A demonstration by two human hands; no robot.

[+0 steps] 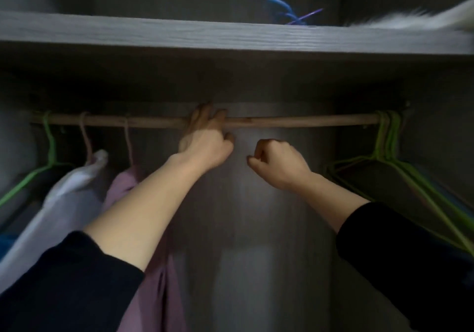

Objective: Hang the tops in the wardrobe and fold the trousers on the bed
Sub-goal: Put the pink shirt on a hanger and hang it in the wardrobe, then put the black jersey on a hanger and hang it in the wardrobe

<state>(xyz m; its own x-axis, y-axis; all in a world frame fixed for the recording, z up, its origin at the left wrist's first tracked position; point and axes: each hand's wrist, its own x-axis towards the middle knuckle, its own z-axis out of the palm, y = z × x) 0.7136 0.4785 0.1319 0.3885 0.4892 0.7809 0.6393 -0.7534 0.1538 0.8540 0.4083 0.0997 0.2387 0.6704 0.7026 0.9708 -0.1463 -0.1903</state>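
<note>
Grey wood makes up the back and sides of the wardrobe (282, 177), and it is dim inside. A thick grey shelf (179, 34) runs across the top. Under it a wooden rail (295, 121) goes from one side wall to the other.

The left hand (205, 141) is up at the middle of the rail. Its fingers (202, 112) lie over the top of the rail and its thumb sits just under it, so the hand is wrapped round the rail. The right hand (277, 162) is a little lower, near the left hand but not touching it or the rail. Its fingers are curled in tight like a small fist, and nothing shows inside it. Both arms wear black sleeves (64, 280) pushed back from the wrists.

Two tops hang near the left end of the rail, each on a pale hanger. The white top (69, 195) is further left. The purple top (154, 293) hangs just beside it, right behind the left arm. One green hanger (50, 141) hooks on at the very left end.

At the right end of the rail a bunch of green hangers (387, 139) hang pressed together.

Up on the shelf, toward its right end, sit some blue things (282, 10), too blurry to name. A white fluffy thing (410, 21) lies at the shelf's right edge.
</note>
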